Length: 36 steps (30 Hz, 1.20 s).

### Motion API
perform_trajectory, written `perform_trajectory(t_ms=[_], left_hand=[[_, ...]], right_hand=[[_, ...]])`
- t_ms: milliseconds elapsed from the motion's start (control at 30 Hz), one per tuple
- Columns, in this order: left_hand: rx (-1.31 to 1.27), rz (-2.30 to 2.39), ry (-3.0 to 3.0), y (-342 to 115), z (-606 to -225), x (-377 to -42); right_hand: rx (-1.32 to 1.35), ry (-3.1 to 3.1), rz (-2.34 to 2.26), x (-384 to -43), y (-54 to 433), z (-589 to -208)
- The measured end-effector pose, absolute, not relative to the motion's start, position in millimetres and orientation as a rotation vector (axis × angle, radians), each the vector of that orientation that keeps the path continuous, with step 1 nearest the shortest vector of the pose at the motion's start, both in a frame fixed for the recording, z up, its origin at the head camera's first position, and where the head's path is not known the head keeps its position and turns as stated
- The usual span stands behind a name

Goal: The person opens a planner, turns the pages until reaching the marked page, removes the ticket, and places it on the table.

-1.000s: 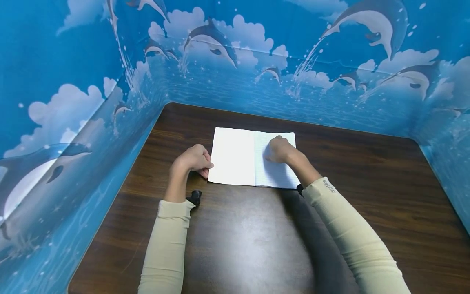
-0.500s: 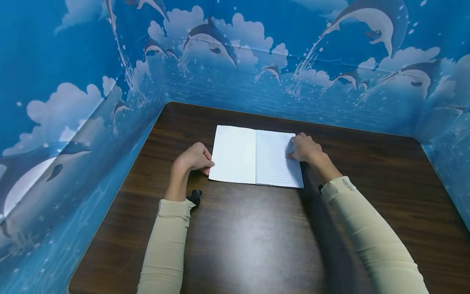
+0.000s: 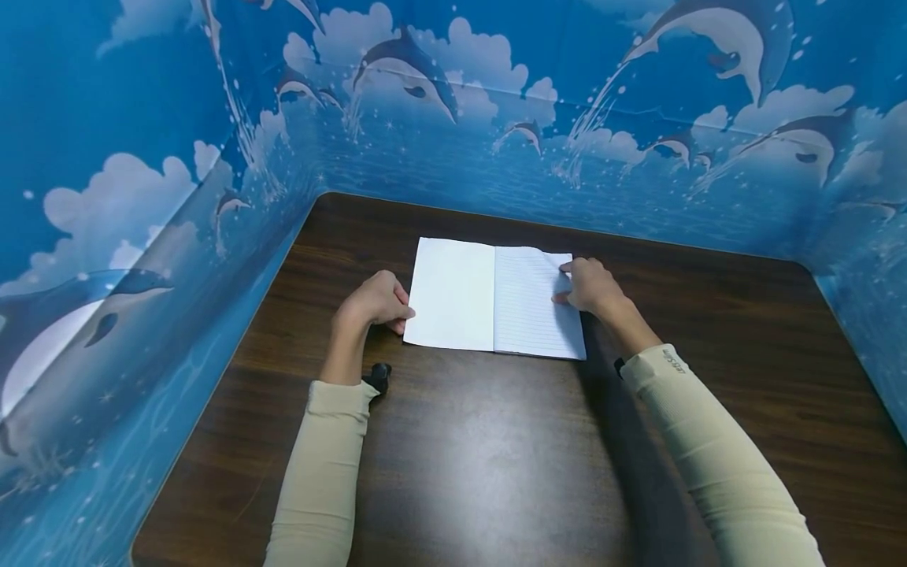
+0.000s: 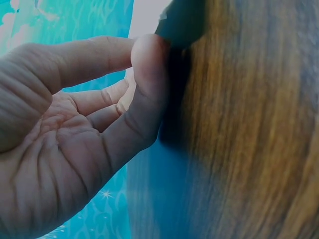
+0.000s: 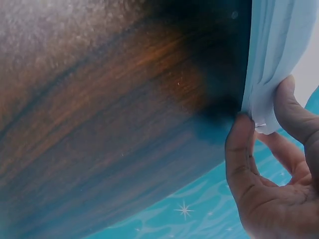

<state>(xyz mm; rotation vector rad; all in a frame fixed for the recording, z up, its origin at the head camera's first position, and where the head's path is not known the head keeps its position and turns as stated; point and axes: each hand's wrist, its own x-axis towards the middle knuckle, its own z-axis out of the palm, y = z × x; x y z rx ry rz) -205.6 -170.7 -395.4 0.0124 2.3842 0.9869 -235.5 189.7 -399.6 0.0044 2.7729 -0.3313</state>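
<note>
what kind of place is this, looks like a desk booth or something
Probably a small tabletop work booth. A dark wood-grain table is walled on three sides by blue panels printed with dolphins and clouds, and an open lined notebook lies between the left hand and right hand.

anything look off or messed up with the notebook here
Nothing damaged. The notebook lies open and flat on the table; only its lined page's outer edge is lifted, pinched by the right hand.

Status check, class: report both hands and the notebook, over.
Left hand rests on notebook's left edge. Right hand pinches lined right page's edge. Notebook open flat on table; nothing obstructing.
</note>
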Motion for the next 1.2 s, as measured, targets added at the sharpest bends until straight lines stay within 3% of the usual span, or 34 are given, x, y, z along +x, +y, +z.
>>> perform_trajectory(t_ms=[933, 1200], left_hand=[[0.056, 0.98, 2.354, -173.1, -397.0, -206.7], [0.065, 0.954, 2.371, -171.8, -396.5, -207.0]], right_hand=[[0.066, 2.796, -0.706, -222.8, 194.1, -408.5], [0.342, 2.67, -0.916, -226.4, 207.6, -407.6]])
